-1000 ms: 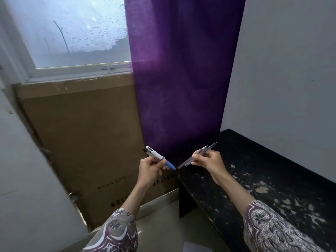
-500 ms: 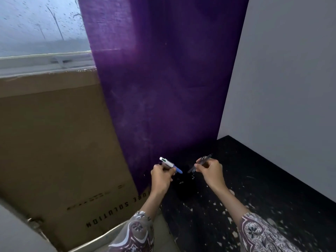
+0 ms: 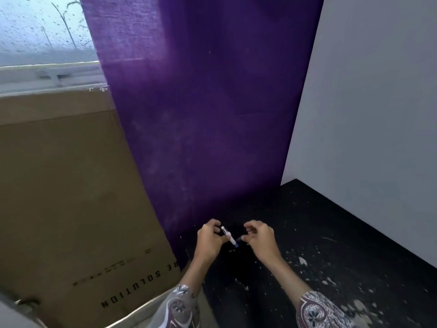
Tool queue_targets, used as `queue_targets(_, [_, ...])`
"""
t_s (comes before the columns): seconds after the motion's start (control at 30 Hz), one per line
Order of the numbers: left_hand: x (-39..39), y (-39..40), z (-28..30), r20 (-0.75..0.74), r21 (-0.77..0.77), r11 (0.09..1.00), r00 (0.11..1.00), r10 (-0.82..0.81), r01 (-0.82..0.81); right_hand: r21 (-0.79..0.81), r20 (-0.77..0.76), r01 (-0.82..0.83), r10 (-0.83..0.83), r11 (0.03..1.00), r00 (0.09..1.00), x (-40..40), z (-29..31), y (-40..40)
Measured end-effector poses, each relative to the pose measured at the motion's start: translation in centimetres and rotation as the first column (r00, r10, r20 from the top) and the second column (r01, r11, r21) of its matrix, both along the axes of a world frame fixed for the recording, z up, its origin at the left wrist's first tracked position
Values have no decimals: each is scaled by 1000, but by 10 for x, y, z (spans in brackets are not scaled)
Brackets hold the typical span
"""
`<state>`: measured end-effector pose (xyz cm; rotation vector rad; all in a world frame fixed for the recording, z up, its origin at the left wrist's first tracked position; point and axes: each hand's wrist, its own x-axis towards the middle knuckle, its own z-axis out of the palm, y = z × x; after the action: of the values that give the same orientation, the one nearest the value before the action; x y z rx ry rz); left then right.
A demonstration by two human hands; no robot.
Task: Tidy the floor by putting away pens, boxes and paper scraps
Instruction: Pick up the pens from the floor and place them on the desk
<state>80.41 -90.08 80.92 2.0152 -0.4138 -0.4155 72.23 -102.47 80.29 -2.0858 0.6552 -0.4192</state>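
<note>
head view: left hand (image 3: pixel 209 242) pinches a white-and-blue pen (image 3: pixel 229 236) over the black table (image 3: pixel 343 245); right hand (image 3: pixel 260 240), fingers curled, touches its blue tip; whether it holds anything is unclear.

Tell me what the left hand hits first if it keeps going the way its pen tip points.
The left hand holds a white pen tipped down and right. Straight on, it likely meets the right hand fingertips first, or the black table; depth is unclear.

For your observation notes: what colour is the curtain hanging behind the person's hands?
Deep purple: the curtain shows best in the head view, the only one.
</note>
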Motion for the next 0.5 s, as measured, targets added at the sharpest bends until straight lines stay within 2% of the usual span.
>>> queue_targets(0.23, [-9,13,1,30,53,999,1000,-5,4,-69,-9,22,-23,997,1000,-16,-1,5])
queue_targets(0.5, [-39,50,18,88,35,999,996,-2,-1,-54,27,17,-16,998,999,-40,13,31])
